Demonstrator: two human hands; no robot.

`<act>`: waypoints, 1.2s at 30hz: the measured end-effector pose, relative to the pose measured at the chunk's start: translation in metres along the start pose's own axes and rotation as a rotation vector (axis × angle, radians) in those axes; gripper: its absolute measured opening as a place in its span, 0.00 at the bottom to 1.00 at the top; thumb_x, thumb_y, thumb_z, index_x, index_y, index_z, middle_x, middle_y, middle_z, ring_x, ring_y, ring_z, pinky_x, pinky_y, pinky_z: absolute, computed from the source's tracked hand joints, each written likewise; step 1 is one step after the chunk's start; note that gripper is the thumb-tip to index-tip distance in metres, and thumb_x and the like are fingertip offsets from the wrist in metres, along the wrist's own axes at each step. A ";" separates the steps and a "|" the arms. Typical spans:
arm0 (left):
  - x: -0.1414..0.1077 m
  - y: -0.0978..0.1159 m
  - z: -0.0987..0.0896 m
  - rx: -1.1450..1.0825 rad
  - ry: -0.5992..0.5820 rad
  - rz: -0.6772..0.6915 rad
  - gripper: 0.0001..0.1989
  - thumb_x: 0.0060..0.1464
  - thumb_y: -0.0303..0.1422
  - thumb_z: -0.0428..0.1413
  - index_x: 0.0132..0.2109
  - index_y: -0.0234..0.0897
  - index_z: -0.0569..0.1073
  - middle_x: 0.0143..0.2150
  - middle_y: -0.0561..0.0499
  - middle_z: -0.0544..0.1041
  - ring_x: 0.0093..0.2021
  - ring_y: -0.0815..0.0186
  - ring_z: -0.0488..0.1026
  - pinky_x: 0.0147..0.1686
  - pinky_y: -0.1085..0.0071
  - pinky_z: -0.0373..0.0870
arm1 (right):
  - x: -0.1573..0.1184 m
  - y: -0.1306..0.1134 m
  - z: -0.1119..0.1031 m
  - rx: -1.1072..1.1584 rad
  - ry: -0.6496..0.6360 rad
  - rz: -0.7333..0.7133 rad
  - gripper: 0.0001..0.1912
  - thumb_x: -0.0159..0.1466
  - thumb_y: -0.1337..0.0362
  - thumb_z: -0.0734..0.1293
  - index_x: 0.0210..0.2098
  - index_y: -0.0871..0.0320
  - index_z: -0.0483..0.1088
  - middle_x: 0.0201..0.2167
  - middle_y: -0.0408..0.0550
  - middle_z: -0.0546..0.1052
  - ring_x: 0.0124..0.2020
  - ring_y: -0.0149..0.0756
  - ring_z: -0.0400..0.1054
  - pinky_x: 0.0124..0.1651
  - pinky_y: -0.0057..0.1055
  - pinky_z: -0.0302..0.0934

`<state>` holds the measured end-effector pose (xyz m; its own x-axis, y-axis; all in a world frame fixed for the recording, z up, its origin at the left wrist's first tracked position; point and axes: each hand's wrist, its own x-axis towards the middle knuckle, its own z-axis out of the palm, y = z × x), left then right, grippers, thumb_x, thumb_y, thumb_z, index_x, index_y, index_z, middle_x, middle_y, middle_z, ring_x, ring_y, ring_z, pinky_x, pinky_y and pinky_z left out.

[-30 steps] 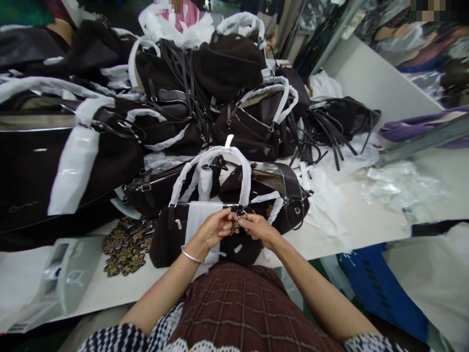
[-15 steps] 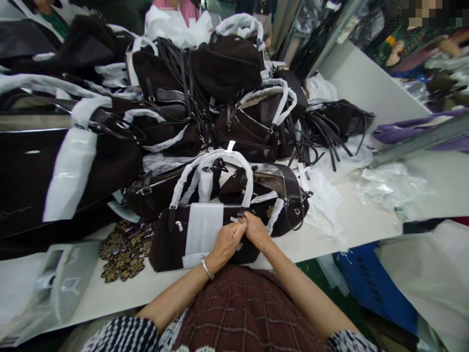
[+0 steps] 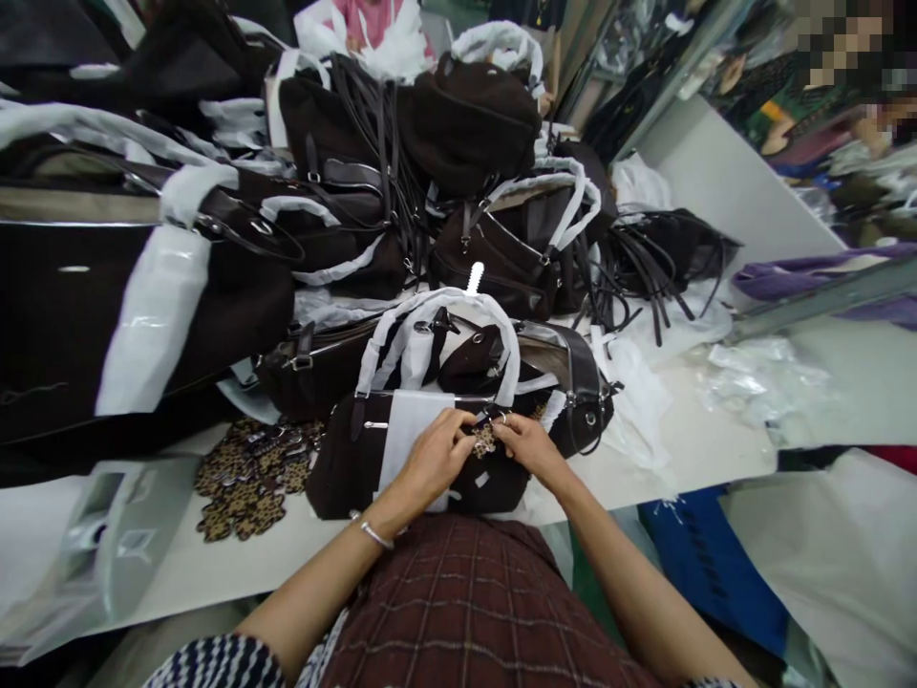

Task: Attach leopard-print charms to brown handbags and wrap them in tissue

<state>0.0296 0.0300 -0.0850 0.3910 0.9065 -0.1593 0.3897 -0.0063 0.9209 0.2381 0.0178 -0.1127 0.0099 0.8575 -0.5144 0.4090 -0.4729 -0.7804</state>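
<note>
A dark brown handbag [image 3: 344, 478] stands in front of me, its handles [image 3: 510, 354] wrapped in white paper and a white sheet [image 3: 408, 435] over its front. At its upper right a leopard-patterned, flower-shaped charm [image 3: 484, 440] hangs below the handle base. My left hand [image 3: 438, 457] is closed in a pinch at the charm's left edge. From the other side my right hand [image 3: 531, 447] pinches a small metal ring above the charm. Left of the bag lies a pile of similar charms [image 3: 240, 492] on the table.
Behind are several more dark bags [image 3: 494, 253] with wrapped handles, and a large one [image 3: 57, 315] at the left. Dark straps [image 3: 645, 258] and clear plastic [image 3: 766, 373] lie to the right. A translucent bin [image 3: 107, 545] stands at the front left. A person in pink is at the back.
My hands have moved apart from being close together, and the charm now shows between them, at the handle base. The view has shifted slightly.
</note>
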 end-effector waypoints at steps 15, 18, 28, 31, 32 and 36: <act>0.029 -0.009 0.049 -0.112 -0.133 -0.172 0.29 0.51 0.24 0.55 0.60 0.36 0.61 0.31 0.57 0.72 0.29 0.70 0.70 0.32 0.73 0.66 | -0.015 0.006 -0.003 0.667 0.021 0.186 0.21 0.53 0.50 0.74 0.37 0.60 0.74 0.32 0.46 0.75 0.18 0.21 0.56 0.17 0.21 0.41; 0.019 -0.008 0.053 -0.162 -0.102 -0.199 0.34 0.51 0.25 0.55 0.64 0.37 0.56 0.31 0.58 0.70 0.26 0.72 0.68 0.31 0.74 0.65 | -0.014 0.004 0.000 0.634 0.046 0.182 0.19 0.53 0.50 0.73 0.34 0.59 0.72 0.30 0.46 0.76 0.17 0.21 0.56 0.16 0.21 0.41; 0.062 -0.017 0.031 0.141 -0.132 0.050 0.12 0.54 0.30 0.55 0.46 0.38 0.75 0.35 0.52 0.70 0.40 0.64 0.69 0.42 0.68 0.67 | -0.010 0.005 0.004 0.582 0.017 0.127 0.18 0.55 0.50 0.69 0.34 0.57 0.66 0.20 0.35 0.65 0.15 0.21 0.51 0.15 0.20 0.39; 0.072 -0.018 0.033 0.086 -0.168 0.087 0.02 0.52 0.29 0.55 0.35 0.36 0.73 0.35 0.51 0.68 0.39 0.64 0.70 0.43 0.67 0.69 | -0.008 0.004 0.005 0.584 0.029 0.140 0.17 0.55 0.50 0.68 0.34 0.56 0.65 0.19 0.33 0.61 0.15 0.21 0.50 0.15 0.20 0.39; 0.074 -0.019 0.034 0.014 -0.191 0.047 0.01 0.53 0.29 0.54 0.34 0.36 0.71 0.33 0.53 0.68 0.36 0.65 0.70 0.40 0.67 0.70 | -0.008 0.004 0.006 0.584 0.032 0.146 0.17 0.55 0.50 0.68 0.34 0.56 0.65 0.19 0.33 0.60 0.15 0.21 0.50 0.15 0.20 0.39; 0.074 -0.021 0.031 -0.351 -0.297 -0.176 0.04 0.55 0.32 0.54 0.36 0.36 0.66 0.29 0.56 0.69 0.29 0.70 0.72 0.35 0.69 0.74 | -0.004 0.003 0.006 0.587 0.041 0.160 0.16 0.56 0.50 0.67 0.34 0.56 0.65 0.18 0.33 0.60 0.14 0.21 0.49 0.15 0.20 0.38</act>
<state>0.0764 0.0837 -0.1277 0.5855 0.7207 -0.3711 0.1866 0.3257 0.9269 0.2341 0.0114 -0.1150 0.0697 0.7684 -0.6362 -0.1716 -0.6190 -0.7664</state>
